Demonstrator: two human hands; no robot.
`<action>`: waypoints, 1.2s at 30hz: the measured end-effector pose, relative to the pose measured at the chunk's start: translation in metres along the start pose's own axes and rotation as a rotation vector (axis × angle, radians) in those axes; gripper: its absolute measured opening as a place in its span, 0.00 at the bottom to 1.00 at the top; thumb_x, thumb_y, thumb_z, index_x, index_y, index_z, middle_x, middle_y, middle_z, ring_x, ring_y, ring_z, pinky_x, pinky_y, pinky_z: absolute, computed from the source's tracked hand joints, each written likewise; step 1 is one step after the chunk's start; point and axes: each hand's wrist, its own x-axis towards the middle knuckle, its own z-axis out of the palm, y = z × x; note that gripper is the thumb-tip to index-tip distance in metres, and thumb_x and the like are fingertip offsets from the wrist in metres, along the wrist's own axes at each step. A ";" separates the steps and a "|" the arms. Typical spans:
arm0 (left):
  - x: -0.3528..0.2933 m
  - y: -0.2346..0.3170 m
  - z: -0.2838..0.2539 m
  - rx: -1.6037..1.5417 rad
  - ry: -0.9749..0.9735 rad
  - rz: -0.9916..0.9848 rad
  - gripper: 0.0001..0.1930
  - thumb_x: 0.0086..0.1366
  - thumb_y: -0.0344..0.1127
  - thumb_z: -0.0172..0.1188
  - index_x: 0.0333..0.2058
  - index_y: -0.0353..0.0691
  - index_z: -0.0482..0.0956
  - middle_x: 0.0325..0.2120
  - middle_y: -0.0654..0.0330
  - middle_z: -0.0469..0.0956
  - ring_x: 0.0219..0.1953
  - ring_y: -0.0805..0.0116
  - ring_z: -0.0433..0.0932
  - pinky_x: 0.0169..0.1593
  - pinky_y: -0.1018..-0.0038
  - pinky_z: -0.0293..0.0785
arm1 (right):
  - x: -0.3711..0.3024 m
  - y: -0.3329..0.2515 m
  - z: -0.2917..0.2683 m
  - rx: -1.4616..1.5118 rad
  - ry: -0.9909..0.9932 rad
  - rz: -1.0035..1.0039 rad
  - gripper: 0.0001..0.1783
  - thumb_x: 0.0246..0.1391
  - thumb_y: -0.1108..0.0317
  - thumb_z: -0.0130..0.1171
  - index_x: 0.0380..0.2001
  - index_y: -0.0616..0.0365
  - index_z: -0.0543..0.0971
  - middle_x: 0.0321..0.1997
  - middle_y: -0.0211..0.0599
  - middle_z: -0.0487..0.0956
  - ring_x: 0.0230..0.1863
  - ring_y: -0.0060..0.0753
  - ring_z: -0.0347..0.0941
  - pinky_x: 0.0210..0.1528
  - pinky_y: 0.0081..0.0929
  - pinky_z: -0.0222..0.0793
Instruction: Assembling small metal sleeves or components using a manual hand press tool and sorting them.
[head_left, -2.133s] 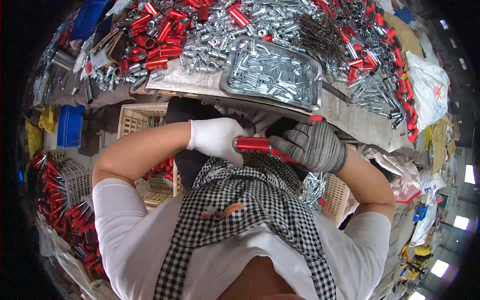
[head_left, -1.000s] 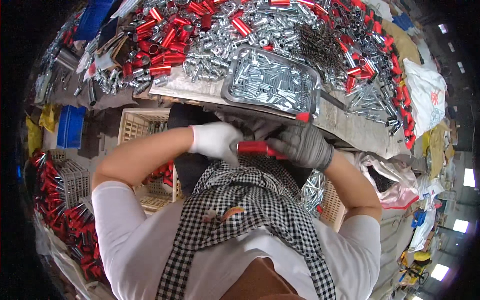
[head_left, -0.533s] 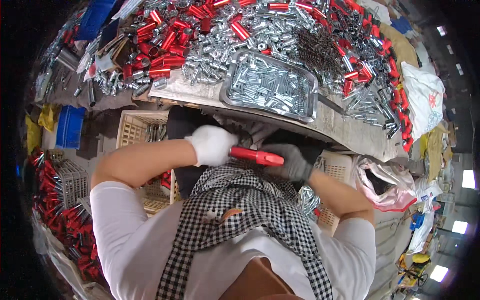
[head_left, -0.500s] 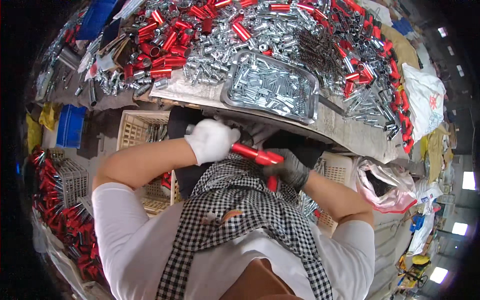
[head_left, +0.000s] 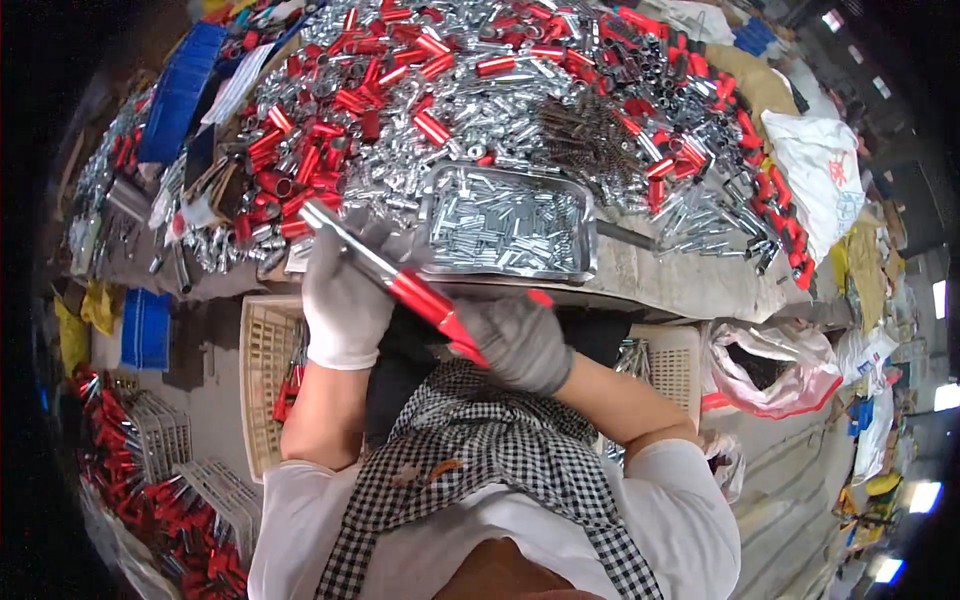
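Observation:
My right hand [head_left: 520,342], in a grey glove, is closed around the red handle end of a tubular tool. The red-and-silver tubular tool [head_left: 420,297] slants up and left from that hand to a bare silver end. A small red piece [head_left: 540,298] shows at the far edge of the right glove. My left hand [head_left: 345,310], in a white glove, is behind the silver length of the tool. Its greyish fingers are smeared by motion beside the metal tray [head_left: 592,235]. The tray holds many small silver pins [head_left: 510,220].
Heaped red sleeves [head_left: 432,127] and silver fittings cover the bench [head_left: 690,280], with dark springs [head_left: 590,145] right of centre. Below are a cream crate [head_left: 262,380] on the left, another crate [head_left: 672,365] on the right, and a pink-white sack [head_left: 775,365].
Both hands have risen from my lap toward the bench edge with the tool. The tool now slants more steeply, its silver end exposed beyond my left hand. The view has shifted too.

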 end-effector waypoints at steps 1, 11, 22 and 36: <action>0.012 0.002 -0.005 -0.024 -0.087 0.001 0.16 0.70 0.51 0.49 0.32 0.45 0.72 0.24 0.65 0.67 0.26 0.68 0.68 0.37 0.65 0.71 | 0.004 -0.001 0.004 -0.076 0.038 -0.127 0.38 0.42 0.52 0.70 0.55 0.59 0.71 0.38 0.42 0.80 0.34 0.45 0.78 0.33 0.39 0.74; 0.025 0.005 0.004 0.232 -0.499 -0.309 0.12 0.58 0.30 0.50 0.17 0.41 0.63 0.09 0.62 0.60 0.09 0.69 0.60 0.16 0.71 0.65 | -0.002 -0.020 0.035 0.552 -0.125 0.004 0.41 0.40 0.65 0.69 0.59 0.59 0.66 0.43 0.47 0.79 0.40 0.52 0.78 0.42 0.45 0.73; 0.023 -0.013 -0.055 1.010 -1.138 -0.915 0.09 0.53 0.28 0.64 0.34 0.34 0.79 0.26 0.62 0.78 0.29 0.75 0.75 0.34 0.77 0.71 | -0.030 0.278 -0.077 -0.568 -0.252 0.611 0.24 0.44 0.54 0.67 0.45 0.50 0.81 0.52 0.47 0.75 0.55 0.52 0.70 0.59 0.44 0.65; -0.010 -0.028 -0.012 1.194 -0.725 -0.161 0.15 0.57 0.25 0.57 0.44 0.33 0.76 0.35 0.51 0.78 0.38 0.62 0.79 0.44 0.69 0.74 | 0.023 0.100 -0.097 0.311 -0.067 0.264 0.13 0.51 0.72 0.64 0.41 0.56 0.78 0.40 0.38 0.79 0.39 0.33 0.76 0.42 0.28 0.73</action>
